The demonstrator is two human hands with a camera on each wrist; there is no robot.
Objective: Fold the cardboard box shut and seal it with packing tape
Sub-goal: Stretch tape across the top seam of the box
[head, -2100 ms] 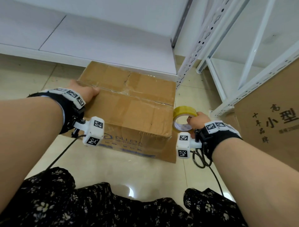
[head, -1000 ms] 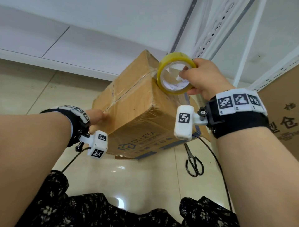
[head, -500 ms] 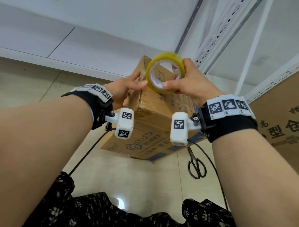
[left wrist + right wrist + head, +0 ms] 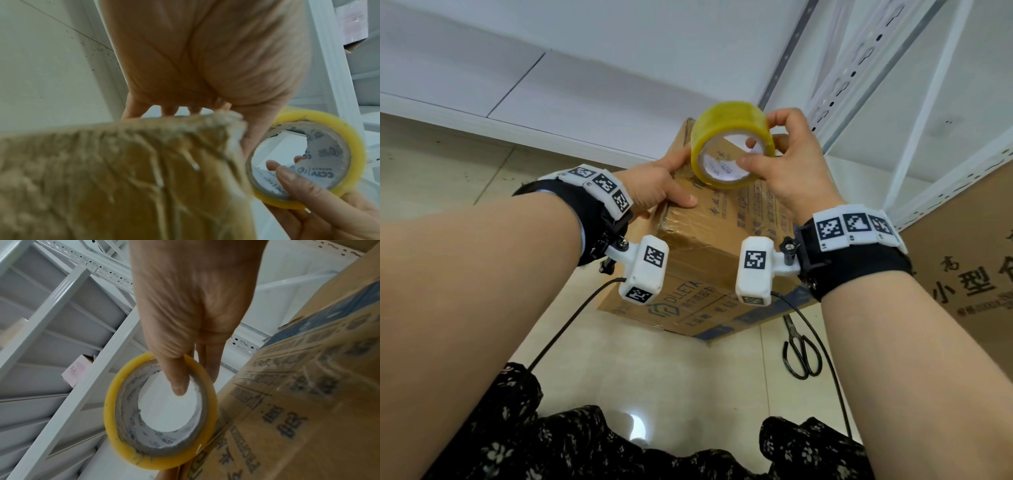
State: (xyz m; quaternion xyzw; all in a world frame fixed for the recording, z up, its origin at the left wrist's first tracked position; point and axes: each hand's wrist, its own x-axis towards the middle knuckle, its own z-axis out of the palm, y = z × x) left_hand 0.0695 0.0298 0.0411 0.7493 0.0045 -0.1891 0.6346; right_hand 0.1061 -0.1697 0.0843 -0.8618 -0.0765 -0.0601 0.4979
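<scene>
A brown cardboard box (image 4: 709, 246) with blue print stands tipped up on its lower edge, flaps closed, old tape along its seam. My left hand (image 4: 657, 185) grips its top corner, thumb on the near face and fingers over the far side; the left wrist view shows the palm (image 4: 205, 56) above the frayed box edge (image 4: 102, 178). My right hand (image 4: 784, 161) holds a yellow tape roll (image 4: 732, 147) just above that corner, thumb inside the core and fingers on the outer rim. In the right wrist view the roll (image 4: 162, 410) hangs beside the printed box face (image 4: 308, 402).
Black scissors (image 4: 801, 353) lie on the tiled floor right of the box. A large printed carton (image 4: 969, 274) stands at the far right. White metal shelving (image 4: 859, 85) rises behind and to the right. A black patterned skirt (image 4: 585, 445) fills the bottom.
The box went from lying flat to tipped up on edge. My right hand lifted the tape roll above it. My left hand moved from the box's side to its top corner.
</scene>
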